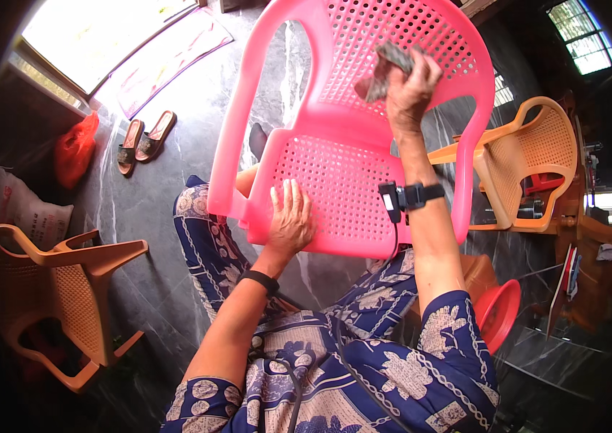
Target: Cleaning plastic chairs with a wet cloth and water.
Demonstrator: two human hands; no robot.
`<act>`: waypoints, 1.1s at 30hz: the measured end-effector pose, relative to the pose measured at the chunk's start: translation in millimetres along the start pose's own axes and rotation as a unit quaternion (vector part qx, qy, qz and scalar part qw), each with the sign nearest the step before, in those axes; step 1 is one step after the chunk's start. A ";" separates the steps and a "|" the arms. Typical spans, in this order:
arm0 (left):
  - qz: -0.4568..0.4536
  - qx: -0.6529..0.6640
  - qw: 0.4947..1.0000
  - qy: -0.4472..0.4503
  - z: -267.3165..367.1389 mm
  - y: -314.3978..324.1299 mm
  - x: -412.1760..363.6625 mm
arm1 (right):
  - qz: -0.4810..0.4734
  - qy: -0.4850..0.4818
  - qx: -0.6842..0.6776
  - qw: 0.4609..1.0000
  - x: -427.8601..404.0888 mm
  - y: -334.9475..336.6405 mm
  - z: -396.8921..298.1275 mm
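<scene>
In front of my knees stands a pink plastic armchair (338,200) with a perforated seat and backrest. My left hand (292,219) lies flat on the front left part of the seat, fingers slightly spread. Up at the backrest, my right hand (411,89) grips a crumpled grey-brown cloth (379,81) against the perforated panel. The cloth is somewhat blurred. A strap with a small black device (392,200) is around my right wrist, and its cable hangs down over the seat's front edge.
Orange plastic chairs stand at the left (75,303) and right (528,157). A pair of slippers (146,142) lies on the grey marbled floor near a doorway mat (170,59). A red plastic bag (75,149) and a white sack (29,203) sit far left. A red basin (501,316) is by my right side.
</scene>
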State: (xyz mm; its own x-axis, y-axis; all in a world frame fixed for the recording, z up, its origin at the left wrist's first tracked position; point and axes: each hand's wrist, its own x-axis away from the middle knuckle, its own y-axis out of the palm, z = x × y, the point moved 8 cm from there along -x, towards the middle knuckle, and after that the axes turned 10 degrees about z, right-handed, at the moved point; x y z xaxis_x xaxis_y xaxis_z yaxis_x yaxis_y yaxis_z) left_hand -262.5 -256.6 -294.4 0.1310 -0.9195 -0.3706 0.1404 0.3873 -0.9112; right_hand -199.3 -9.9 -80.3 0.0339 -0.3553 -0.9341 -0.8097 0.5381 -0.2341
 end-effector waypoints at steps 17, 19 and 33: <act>0.005 0.006 1.000 0.001 2.6 -2.5 -6.2 | -0.286 -0.110 0.172 0.936 205.4 54.5 4.3; 0.024 0.014 1.000 -0.001 1.5 -5.8 -4.9 | -0.319 -0.042 0.119 0.939 211.5 51.9 7.9; -0.010 0.004 1.000 -0.007 -1.2 0.3 -3.5 | -0.059 -0.155 -0.065 0.984 48.1 71.4 -98.2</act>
State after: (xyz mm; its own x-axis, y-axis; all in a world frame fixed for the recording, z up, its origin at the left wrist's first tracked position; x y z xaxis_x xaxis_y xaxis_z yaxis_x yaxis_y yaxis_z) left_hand -264.0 -253.3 -293.6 0.1412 -0.9262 -0.3495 0.1500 0.3690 -0.9172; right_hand -313.0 -63.6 -115.5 0.2933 -0.1487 -0.9444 -0.8569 0.3971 -0.3286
